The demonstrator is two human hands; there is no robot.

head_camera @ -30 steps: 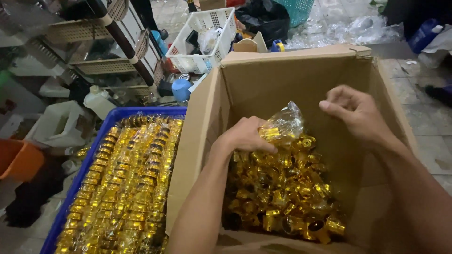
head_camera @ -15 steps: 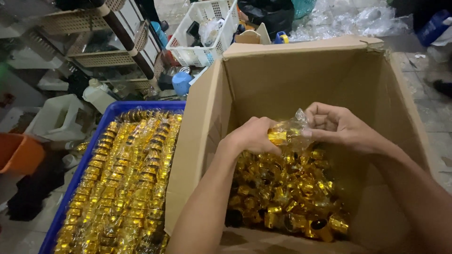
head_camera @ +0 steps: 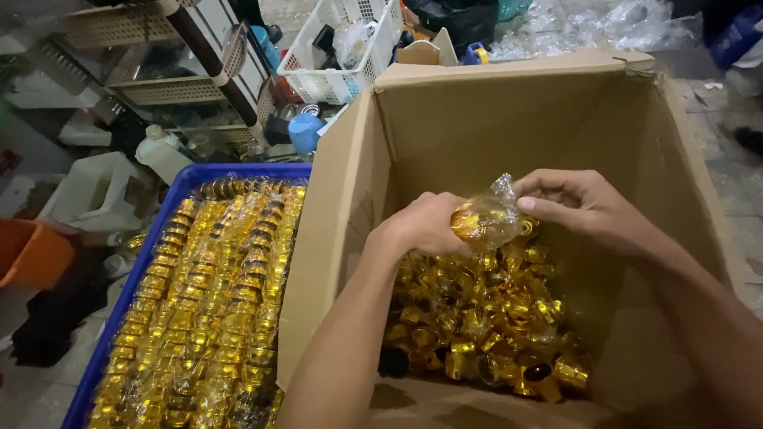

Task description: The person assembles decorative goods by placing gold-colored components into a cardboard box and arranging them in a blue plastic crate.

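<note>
Head camera view, looking down into a large open cardboard box that fills most of the right side of the scene. Its brown walls stand upright, and the lower part holds a loose heap of shiny gold caps, piled against the near and right walls.

Just left of the box, touching its side wall, sits a blue plastic crate. Inside it lie long clear sleeves of stacked gold caps, set side by side in rows that run away from the viewer.

Beyond the crate and box, the floor is cluttered: a white plastic basket with small items in it, a white jug, an orange tub at the far left edge, and crumpled clear plastic at the top right.

Both forearms reach into the box from the bottom edge. The left hand and the right hand meet above the heap, close together, both gripping one small clear plastic bag of gold caps. The left hand is curled around the bag's lower left side; the right hand's fingers pinch its twisted upper end. The bag is held just above the loose pile, near the middle of the box.
</note>
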